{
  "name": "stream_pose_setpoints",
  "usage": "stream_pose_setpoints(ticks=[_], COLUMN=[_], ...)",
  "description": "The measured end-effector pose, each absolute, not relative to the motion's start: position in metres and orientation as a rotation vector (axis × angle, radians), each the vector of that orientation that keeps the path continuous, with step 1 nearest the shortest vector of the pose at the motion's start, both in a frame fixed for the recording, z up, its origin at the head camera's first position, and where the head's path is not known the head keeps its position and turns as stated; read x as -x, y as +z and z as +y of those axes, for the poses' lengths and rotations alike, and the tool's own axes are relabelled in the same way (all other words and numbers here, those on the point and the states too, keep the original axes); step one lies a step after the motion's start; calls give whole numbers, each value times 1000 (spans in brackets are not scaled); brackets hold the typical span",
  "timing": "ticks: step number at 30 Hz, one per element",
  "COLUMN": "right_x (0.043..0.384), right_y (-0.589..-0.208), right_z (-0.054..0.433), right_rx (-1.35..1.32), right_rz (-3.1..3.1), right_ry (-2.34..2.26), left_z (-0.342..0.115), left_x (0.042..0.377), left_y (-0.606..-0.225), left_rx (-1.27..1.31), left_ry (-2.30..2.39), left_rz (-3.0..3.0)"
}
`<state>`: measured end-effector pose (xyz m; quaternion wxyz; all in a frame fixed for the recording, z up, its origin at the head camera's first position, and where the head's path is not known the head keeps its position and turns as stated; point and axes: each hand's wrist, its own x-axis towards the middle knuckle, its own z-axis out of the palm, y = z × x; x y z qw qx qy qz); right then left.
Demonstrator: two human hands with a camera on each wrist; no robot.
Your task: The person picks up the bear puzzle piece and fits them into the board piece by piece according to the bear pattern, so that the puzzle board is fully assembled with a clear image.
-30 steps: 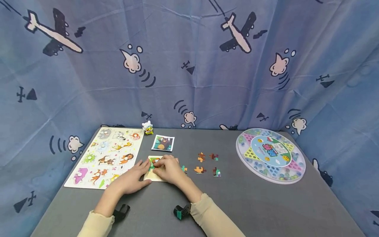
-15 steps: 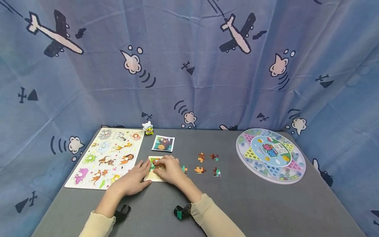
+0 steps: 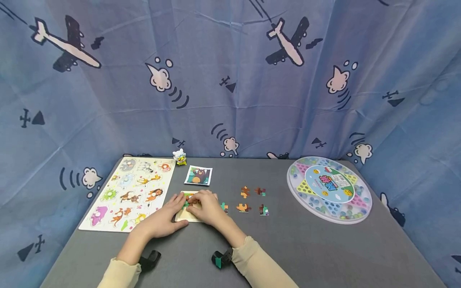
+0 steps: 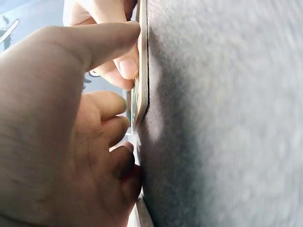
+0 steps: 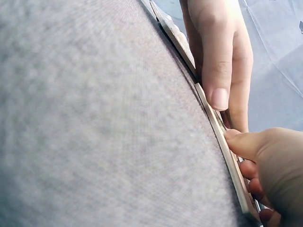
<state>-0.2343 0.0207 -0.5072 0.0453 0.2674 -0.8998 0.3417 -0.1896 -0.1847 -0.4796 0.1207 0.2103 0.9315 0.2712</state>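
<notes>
Firstly, right hand (image 3: 204,206): thumb and fingers bent together over the tray; whether they pinch a puzzle piece cannot be told, the hand hiding the spot. Left hand (image 3: 162,220): fingers loosely extended, gripping nothing, tips at the tray's 9 o'clock edge, apparently steadying it. Tray (image 3: 181,216): pale, shallow, flat beneath both hands; picture pieces (image 3: 187,195) showing toward its 11 o'clock corner, bare floor toward 7. Handling note, by judgement: keep the left hand firm so that the tray cannot skid; match tab to socket before pressing; press straight down with a fingertip, nudging rather than forcing, lest a neighbour lift. Bearings from the tray: loose puzzle pieces (image 3: 243,207), five in view, one just beside the right hand at 3 o'clock, four farther out toward 2 to 3. Bear card (image 3: 198,176), at 12 to 1 o'clock, likely the pattern to consult. Figurine (image 3: 179,157), near 12. Animal board (image 3: 142,195), 9 to 10 o'clock. Round game box (image 3: 329,190), well apart toward 3. Table (image 3: 324,252): dark grey, matt. Curtain (image 3: 230,72): blue-violet, printed with aeroplanes and clouds, enclosing the far edge and both flanks.
</notes>
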Motion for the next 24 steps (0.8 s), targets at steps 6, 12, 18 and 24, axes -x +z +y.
stream_pose_setpoints(ticks=[6,12,18,24], right_x=[235,239,248,257], right_y=[-503,-492,-471,-459], right_z=[21,28,52,93], right_rx=[-841,-951,-881,-729], right_rz=[-2764,-2728,-2631,-2609], right_ry=[1033,1089,1270,1261], left_z=[-186,-185,-183,-182], left_x=[191,193,194,195], left_y=[-483,-485,-486,-486], left_rx=[-651,-657,-647,-655], left_ry=[816,798,776,767], left_rz=[2717,2736,2734,2729])
